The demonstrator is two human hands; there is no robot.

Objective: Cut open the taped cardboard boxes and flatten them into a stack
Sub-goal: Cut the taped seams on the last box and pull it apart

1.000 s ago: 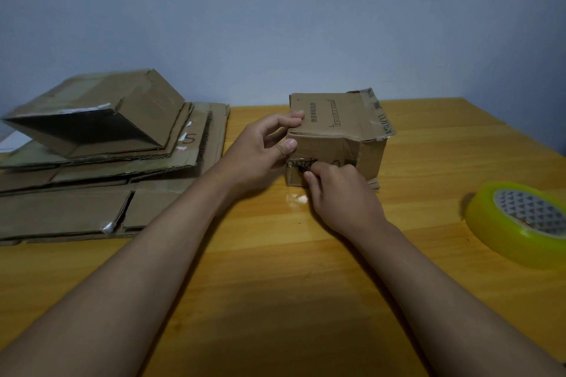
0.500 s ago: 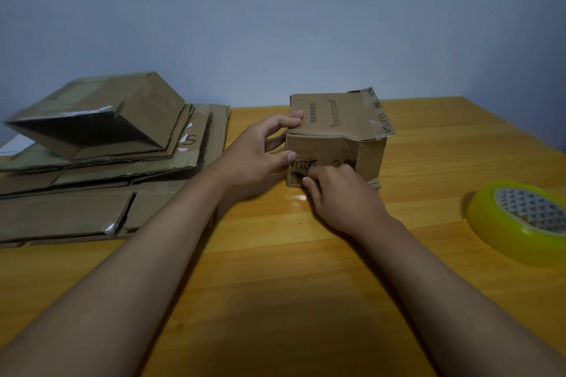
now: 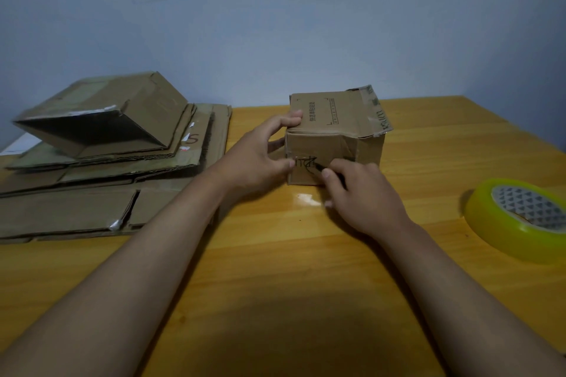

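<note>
Small cardboard box (image 3: 335, 138) upright mid-table (image 3: 275, 285), right of flattened cardboard stack (image 3: 92, 180). Left hand (image 3: 257, 159) gripping box's near-left corner. Right hand (image 3: 364, 196) curled against front face, pinching what looks like a dark blade (image 3: 320, 166). Tape roll (image 3: 520, 217) far right.

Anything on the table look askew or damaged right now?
Yes: on the flattened stack at left, the top box is only half collapsed, gaping open and slanted. The small box in hand has a crumpled, torn flap edge.
</note>
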